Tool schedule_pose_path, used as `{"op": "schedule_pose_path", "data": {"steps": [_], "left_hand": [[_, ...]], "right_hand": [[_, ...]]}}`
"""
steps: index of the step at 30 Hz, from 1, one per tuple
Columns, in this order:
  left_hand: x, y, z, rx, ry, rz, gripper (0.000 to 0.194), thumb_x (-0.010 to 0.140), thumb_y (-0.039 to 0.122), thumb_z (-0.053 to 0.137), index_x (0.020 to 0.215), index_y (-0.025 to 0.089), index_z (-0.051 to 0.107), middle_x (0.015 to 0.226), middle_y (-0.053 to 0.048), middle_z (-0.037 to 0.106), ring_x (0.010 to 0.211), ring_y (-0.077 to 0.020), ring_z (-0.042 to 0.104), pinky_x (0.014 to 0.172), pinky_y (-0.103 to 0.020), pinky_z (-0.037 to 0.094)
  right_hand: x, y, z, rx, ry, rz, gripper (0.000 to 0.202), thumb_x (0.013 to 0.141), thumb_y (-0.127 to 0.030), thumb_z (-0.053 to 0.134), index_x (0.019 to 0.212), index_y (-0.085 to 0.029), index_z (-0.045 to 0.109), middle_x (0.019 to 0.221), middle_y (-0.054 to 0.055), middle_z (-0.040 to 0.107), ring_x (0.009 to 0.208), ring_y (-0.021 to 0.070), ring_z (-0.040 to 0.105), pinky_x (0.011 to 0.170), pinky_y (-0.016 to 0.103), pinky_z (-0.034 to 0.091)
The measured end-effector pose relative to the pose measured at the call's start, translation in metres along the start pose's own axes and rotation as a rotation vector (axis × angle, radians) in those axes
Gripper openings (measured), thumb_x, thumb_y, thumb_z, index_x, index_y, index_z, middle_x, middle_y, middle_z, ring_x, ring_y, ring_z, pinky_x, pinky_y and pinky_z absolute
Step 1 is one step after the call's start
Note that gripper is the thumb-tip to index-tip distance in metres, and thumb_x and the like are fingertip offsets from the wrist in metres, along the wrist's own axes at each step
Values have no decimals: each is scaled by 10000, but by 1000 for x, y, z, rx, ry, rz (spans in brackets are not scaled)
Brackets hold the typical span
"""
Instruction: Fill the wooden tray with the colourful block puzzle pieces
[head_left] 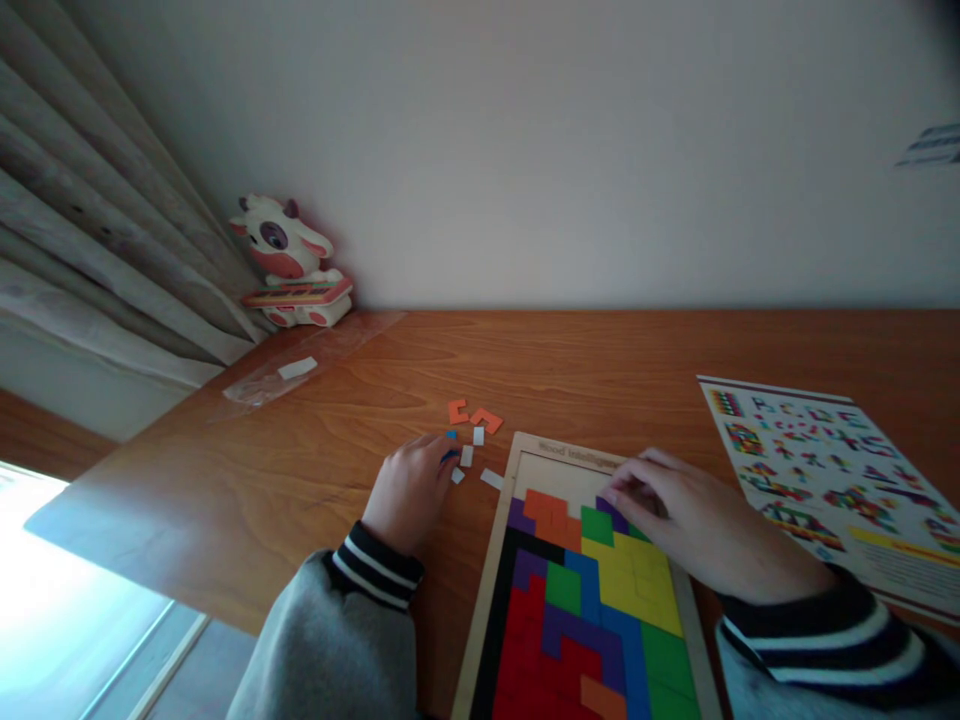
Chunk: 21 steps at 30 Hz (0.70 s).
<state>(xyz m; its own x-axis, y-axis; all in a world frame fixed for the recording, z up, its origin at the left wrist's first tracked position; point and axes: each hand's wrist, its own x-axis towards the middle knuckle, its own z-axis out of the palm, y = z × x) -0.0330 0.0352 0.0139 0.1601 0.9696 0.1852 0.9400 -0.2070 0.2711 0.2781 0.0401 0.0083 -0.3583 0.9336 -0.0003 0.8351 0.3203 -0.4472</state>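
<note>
A wooden puzzle board lies on the table, largely filled with red, purple, green, yellow, blue, black and orange pieces. My right hand rests over its upper right part, fingers bent, with the fingertips at a purple piece. Whether the fingers grip that piece is unclear. Left of the board, my left hand has its fingers closed on a small blue piece. Beside these fingertips lie several white pieces and two orange pieces.
A printed pattern sheet lies at the right. At the back left stands a cow toy by the curtain, with a clear plastic bag in front. The table's left edge drops off near the bright window.
</note>
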Motion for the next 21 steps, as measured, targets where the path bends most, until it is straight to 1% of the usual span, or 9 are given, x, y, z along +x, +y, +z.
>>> {"op": "schedule_pose_path", "data": {"steps": [4, 7, 10, 13, 15, 19, 21], "left_hand": [[1, 2, 2, -44, 11, 4, 195, 912, 126, 548, 1000, 234, 684, 959, -14, 707, 894, -182, 668, 805, -296, 523], [2, 3, 3, -86, 26, 12, 211, 907, 118, 543, 1016, 231, 684, 1031, -22, 709, 949, -184, 666, 845, -311, 533], [2, 3, 6, -100, 54, 34, 201, 914, 143, 552, 1035, 231, 686, 1098, -30, 703, 996, -191, 660, 890, -336, 536], [3, 2, 9, -55, 59, 88, 178, 927, 169, 560, 1036, 218, 693, 1130, -40, 707, 1010, -210, 657, 932, -389, 523], [3, 2, 9, -13, 59, 118, 164, 931, 194, 573, 1032, 206, 702, 1139, -53, 710, 1001, -225, 661, 929, -413, 522], [2, 3, 7, -2, 67, 133, 138, 918, 251, 613, 983, 220, 732, 1121, -51, 721, 993, -233, 673, 923, -410, 529], [2, 2, 6, -13, 57, 115, 152, 921, 230, 604, 1015, 233, 724, 1091, -36, 732, 974, -223, 679, 914, -394, 534]], "right_hand": [[0, -1, 0, -6, 0, 5, 230, 927, -369, 499, 846, -249, 677, 857, 37, 636, 760, 191, 656, 691, 335, 504], [0, -2, -1, -7, -4, 4, 222, 923, -366, 504, 850, -251, 679, 859, 35, 637, 759, 191, 657, 690, 335, 506], [0, -1, -2, 1, -21, 8, 231, 931, -367, 487, 858, -251, 673, 870, 38, 636, 770, 197, 655, 698, 347, 508], [0, -1, -2, 8, -33, 12, 242, 939, -377, 477, 862, -248, 667, 883, 40, 634, 782, 200, 654, 717, 364, 508], [0, 0, -2, 11, -33, 14, 241, 941, -380, 478, 866, -247, 664, 892, 41, 634, 791, 201, 655, 727, 367, 509], [0, 1, 0, 16, -27, 7, 233, 938, -379, 487, 867, -247, 666, 893, 41, 640, 795, 200, 657, 717, 356, 510], [0, 1, 1, 21, -19, -1, 229, 936, -371, 491, 868, -246, 670, 884, 40, 640, 781, 195, 657, 713, 348, 511]]}}
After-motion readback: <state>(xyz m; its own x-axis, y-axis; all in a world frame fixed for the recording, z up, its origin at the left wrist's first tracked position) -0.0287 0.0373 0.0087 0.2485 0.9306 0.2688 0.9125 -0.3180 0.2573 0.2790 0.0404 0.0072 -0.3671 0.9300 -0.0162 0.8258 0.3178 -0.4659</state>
